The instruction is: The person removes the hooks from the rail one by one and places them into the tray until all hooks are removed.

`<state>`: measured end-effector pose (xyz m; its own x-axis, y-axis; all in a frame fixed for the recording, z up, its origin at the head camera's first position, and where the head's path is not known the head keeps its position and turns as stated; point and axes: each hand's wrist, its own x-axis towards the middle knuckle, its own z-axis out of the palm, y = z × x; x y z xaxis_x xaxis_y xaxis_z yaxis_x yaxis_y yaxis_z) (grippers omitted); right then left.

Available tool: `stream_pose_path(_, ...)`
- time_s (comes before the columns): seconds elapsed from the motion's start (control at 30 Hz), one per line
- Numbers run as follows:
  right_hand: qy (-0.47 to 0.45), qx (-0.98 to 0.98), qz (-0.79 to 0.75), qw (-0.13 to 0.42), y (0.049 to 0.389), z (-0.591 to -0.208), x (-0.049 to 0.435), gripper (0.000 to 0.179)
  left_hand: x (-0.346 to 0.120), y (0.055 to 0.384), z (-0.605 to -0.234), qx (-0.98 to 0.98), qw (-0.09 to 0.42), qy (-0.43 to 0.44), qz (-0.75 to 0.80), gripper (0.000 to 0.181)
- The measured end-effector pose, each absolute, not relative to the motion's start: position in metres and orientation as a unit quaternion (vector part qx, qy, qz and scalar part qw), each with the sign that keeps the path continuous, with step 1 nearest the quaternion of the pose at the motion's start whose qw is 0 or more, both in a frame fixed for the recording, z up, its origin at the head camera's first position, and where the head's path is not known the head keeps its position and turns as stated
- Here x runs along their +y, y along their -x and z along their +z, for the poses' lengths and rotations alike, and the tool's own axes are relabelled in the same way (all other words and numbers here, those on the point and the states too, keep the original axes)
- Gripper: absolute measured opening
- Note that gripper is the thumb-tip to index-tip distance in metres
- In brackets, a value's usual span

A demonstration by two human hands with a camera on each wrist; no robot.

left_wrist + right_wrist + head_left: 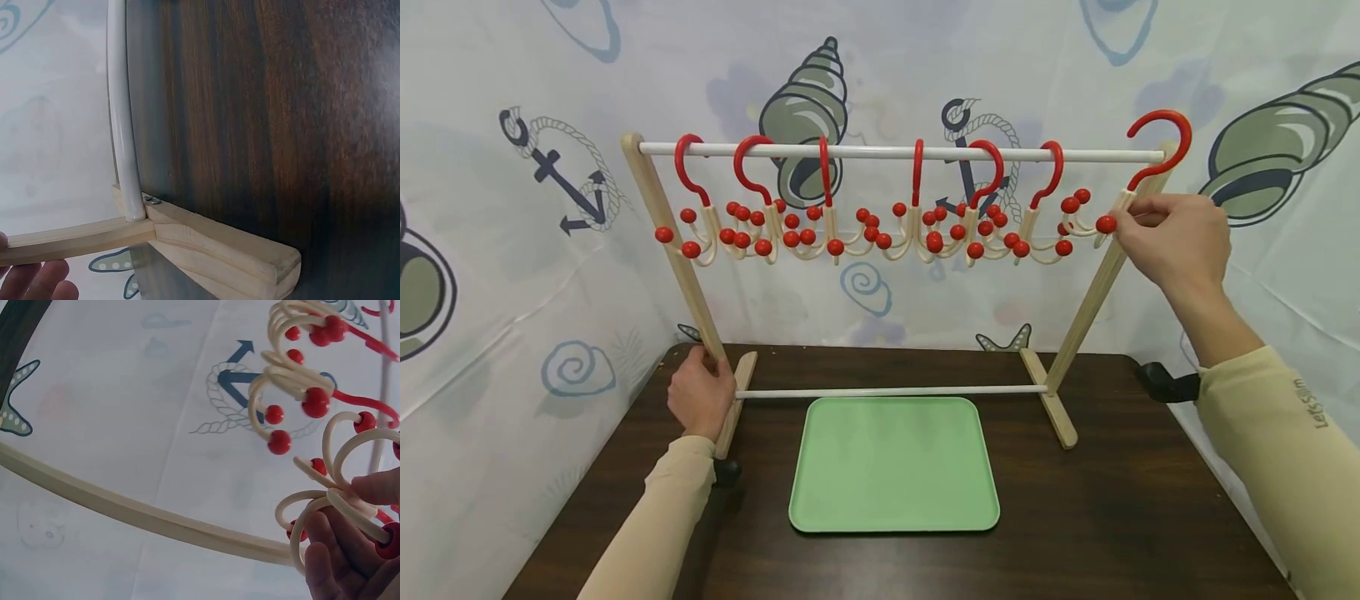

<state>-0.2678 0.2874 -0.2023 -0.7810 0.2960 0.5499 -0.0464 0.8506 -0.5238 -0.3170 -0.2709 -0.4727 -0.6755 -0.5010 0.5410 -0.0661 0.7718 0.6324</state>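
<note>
My right hand (1180,242) pinches the cream stem of a multi-arm hook hanger (1185,142) at the rack's right end. This hanger has a red hook on top and curved cream arms tipped with red balls. Its hook stands higher than the others, beside the end of the white top rod (872,152). In the right wrist view, thumb and fingers close around the hanger's middle (340,487), among its arms. Low on the left, my left hand (702,392) grips the rack's wooden upright (688,283); its fingertips (53,272) show below that wood in the left wrist view.
Several matching hangers (917,171) hang along the top rod. A green tray (895,467) lies on the dark wooden table (1112,508), in front of the lower white rod (887,392). Wooden feet (1051,404) support the rack. Behind it hangs a patterned cloth (880,308).
</note>
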Motion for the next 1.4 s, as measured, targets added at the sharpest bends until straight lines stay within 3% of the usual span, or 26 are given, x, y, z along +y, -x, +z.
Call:
stream_pose_path(0.17, 0.086, -0.901, 0.284, 0.317, 0.251, -0.215, 0.294, 0.055, -0.271, 0.316, -0.472, -0.87, 0.363, -0.157, -0.295, 0.022)
stream_pose_path(0.37, 0.095, -0.897, 0.282, 0.327, 0.23, -0.259, 0.296, 0.052, -0.27, 0.314, -0.47, -0.866, 0.372, -0.156, -0.295, 0.018)
stream_pose_path(0.67, 0.058, -0.911, 0.267, 0.31, 0.215, -0.372, 0.269, 0.026, -0.27, 0.316, -0.471, -0.87, 0.37, -0.151, -0.29, 0.019)
stream_pose_path(0.97, -0.024, -0.935, 0.275, 0.221, 0.228, -0.473, 0.218, 0.017, -0.273, 0.316, -0.471, -0.877, 0.358, -0.153, -0.282, 0.021)
stream_pose_path(1.4, -0.047, -0.943, 0.259, 0.205, 0.252, -0.505, 0.177, 0.018, -0.275, 0.316, -0.473, -0.879, 0.361, -0.15, -0.275, 0.022)
